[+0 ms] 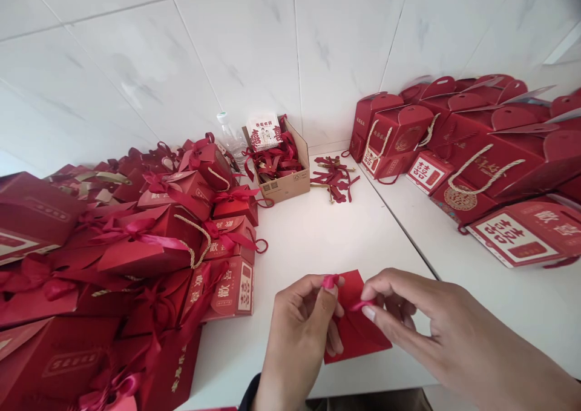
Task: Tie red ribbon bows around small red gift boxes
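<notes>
While the left hand (pixel 302 323) pinches one part of a pink ribbon (pixel 361 305) between thumb and fingers, the right hand (pixel 415 314) holds another part of it in the same way, thumb tip closed against forefinger. Neither grip leaves a visible gap at the fingertips. The left hand's lower fingers are bent loosely at the left side of a small red box (pixel 363 338); how firmly they press on it, I cannot tell. The right hand's other fingers curl in towards the palm.

The box is at the near edge of the white table (pixel 304 241), between and under the two hands, with the ribbon across its top. Whether the ribbon is knotted there cannot be made out.

To the left is a crowded pile of red boxes (pixel 147 263), many with bows. Further back, an open cardboard carton (pixel 290 188) holds ribbons and printed cards (pixel 263 134), with loose ribbons (pixel 334 178) on the table just beside it. More gift boxes (pixel 499 154) fill the right.
</notes>
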A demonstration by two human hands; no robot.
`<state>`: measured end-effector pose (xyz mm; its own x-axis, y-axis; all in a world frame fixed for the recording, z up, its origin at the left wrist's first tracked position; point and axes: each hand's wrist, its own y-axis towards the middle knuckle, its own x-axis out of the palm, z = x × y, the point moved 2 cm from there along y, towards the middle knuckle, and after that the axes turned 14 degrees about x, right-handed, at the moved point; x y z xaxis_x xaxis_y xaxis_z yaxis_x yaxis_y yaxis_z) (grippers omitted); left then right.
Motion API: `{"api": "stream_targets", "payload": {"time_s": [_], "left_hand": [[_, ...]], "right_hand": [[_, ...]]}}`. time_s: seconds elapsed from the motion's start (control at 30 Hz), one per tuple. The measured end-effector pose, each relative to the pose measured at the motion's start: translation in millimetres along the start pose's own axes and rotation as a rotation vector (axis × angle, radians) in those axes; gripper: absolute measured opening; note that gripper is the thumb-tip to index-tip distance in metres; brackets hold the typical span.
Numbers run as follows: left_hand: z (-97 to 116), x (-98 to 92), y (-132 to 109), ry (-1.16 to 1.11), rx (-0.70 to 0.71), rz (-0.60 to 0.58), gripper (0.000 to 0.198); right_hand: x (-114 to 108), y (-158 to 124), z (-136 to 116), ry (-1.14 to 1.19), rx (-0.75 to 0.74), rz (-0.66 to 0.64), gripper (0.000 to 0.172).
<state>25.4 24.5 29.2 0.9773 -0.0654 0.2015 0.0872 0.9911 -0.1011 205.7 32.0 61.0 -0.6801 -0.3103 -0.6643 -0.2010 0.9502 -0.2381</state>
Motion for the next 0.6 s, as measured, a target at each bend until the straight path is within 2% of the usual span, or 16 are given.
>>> {"api": "stream_targets", "payload": {"time_s": [0.1, 0.2, 0.37, 0.47, 0.6], "left_hand": [[1.0, 4.1, -1.0, 0.043, 0.015, -0.031, 0.044], [3.5, 4.4, -4.3, 0.130, 0.038, -0.125, 0.040], [10.5, 4.1, -8.4, 0.277, 0.144, -0.217, 0.030], [11.2, 6.3, -7.8, 0.274, 0.171, -0.176, 0.022], [4.3, 5.4, -4.8, 0.185, 0.106, -0.096, 0.042]], "right_hand": [[1.7, 1.0, -7.9, 0.062, -0.013, -0.020, 0.013], [3.5, 3.6, -11.0, 0.158, 0.002, -0.040, 0.015], [6.0, 7.4, -11.6, 0.237, 0.020, -0.016, 0.013], [5.1, 8.5, -10.9, 0.234, 0.020, 0.031, 0.014], [0.5, 6.6, -3.7, 0.141, 0.040, 0.107, 0.016]]}}
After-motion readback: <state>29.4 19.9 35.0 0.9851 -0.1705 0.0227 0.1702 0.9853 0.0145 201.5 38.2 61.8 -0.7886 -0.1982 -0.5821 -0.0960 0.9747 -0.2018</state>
